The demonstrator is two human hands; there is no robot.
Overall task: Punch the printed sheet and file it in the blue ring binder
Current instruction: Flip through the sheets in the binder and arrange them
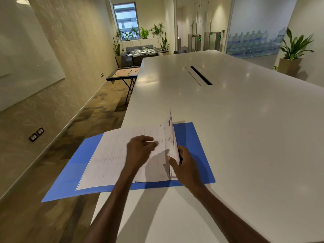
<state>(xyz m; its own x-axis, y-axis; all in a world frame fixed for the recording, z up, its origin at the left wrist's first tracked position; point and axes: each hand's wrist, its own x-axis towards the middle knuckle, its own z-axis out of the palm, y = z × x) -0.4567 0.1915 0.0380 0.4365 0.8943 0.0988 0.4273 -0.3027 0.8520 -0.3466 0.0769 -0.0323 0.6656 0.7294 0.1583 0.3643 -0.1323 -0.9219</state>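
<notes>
White table (245, 120), potted plant (294, 48), foosball table (145, 51), carrom board (125, 72) beyond

An office lounge: long white meeting table (228, 106), foosball table (143, 52) (access turnstiles (213, 41) beyond).
</notes>
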